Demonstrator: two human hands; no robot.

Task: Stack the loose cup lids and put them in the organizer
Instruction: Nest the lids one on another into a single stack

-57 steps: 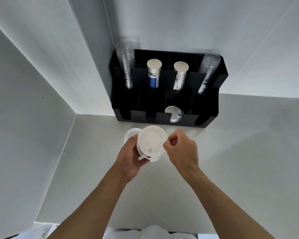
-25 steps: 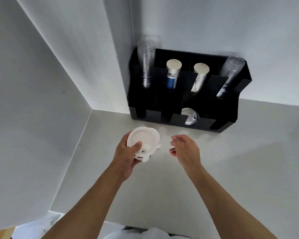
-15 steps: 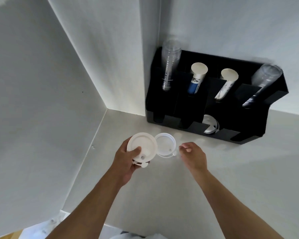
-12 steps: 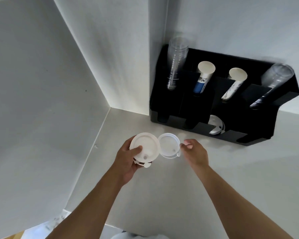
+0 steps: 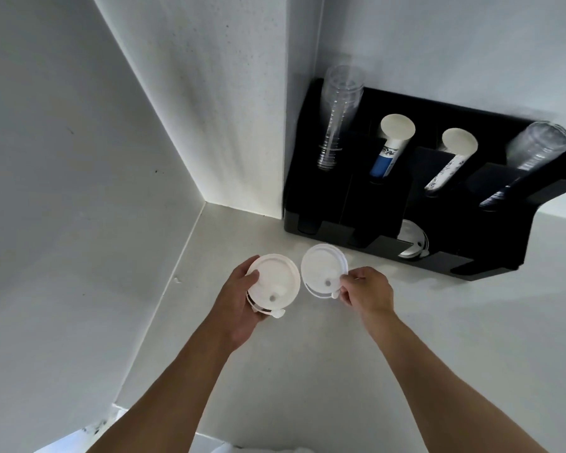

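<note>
Lids are nearly meeting: I am cupping the lid stack (image 5: 273,284) in my left hand (image 5: 242,308) and pinching a single lid (image 5: 322,271) at its right edge in my right hand (image 5: 366,291), just right of the stack, before the black organizer (image 5: 340,201).

A small stack of white round lids (image 5: 273,282), tabs toward the near side, is held above the worktop at centre. Just right of it, a single white lid (image 5: 323,269) is held by its near edge. Far right, the black organizer (image 5: 373,197) holds one lid (image 5: 411,238) in a front slot.
</note>
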